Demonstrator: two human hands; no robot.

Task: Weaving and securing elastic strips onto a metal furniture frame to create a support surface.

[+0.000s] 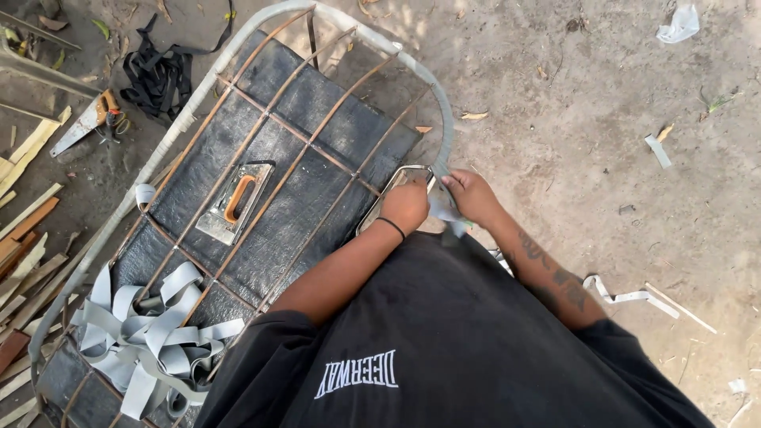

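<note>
Both hands, left (406, 204) and right (470, 194), pinch grey strap (441, 211) against the frame (446, 127). Slack grip could likely let the strap slip and the wrap loosen.

Bare, dusty ground (587, 119) fills the view, lit by daylight with dappled shade along the top edge. At the left lie pale wood strips (24, 230), a handsaw (87, 123) with an orange grip and a heap of black strap (158, 75). Dry leaves (474, 116), a crumpled white scrap (679, 24) and bits of pale strip (634, 295) are scattered over the dirt at the right.
</note>
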